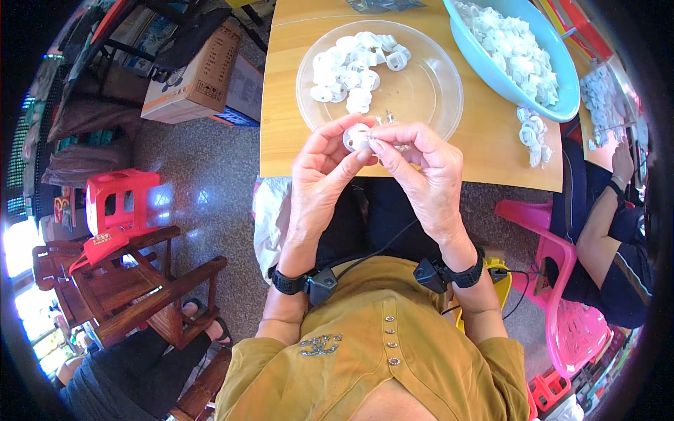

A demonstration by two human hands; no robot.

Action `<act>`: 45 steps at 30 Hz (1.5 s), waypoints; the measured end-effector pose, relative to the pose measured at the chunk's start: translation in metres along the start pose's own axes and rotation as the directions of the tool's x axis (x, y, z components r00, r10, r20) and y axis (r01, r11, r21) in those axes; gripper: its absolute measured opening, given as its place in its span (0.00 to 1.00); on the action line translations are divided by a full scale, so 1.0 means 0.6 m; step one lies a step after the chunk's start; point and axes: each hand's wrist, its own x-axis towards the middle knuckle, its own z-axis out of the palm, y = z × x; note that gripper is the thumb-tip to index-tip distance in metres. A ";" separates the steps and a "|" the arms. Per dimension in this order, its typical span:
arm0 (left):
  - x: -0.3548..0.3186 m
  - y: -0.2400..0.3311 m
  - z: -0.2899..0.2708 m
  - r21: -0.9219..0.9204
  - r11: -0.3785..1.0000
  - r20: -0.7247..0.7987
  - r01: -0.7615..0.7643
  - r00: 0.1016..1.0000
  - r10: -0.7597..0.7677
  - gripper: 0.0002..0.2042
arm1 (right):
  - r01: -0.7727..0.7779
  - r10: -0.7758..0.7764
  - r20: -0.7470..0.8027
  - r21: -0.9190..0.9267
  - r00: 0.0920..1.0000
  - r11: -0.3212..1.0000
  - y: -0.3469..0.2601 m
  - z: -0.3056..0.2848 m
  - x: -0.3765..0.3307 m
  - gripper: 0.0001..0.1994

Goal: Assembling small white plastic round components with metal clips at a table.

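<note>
Over the near edge of the wooden table (288,140), my left hand (319,168) is closed on a small round white plastic part (357,137) with holes in it. My right hand (430,161) meets it from the other side, thumb and forefinger pinched at the part's right edge. Whatever sits between those right fingertips is too small to name. Just beyond my hands lies a round clear plastic tray (428,77). Similar white parts (347,67) are heaped in its left half, and a few tiny metallic pieces (390,118) show near my fingertips.
A light blue basin (571,98) full of white pieces stands at the far right, with more white parts (532,135) beside it. Another person's arm (602,217) is at right, near a pink chair (572,330). Leftward are a cardboard box (200,74), red stool (125,200) and wooden chair (133,298).
</note>
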 end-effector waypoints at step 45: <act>-0.005 -0.006 -0.012 0.403 0.883 0.098 -0.241 0.971 0.220 0.23 | -0.192 0.158 0.156 0.234 0.975 0.953 -0.025 -0.036 0.006 0.03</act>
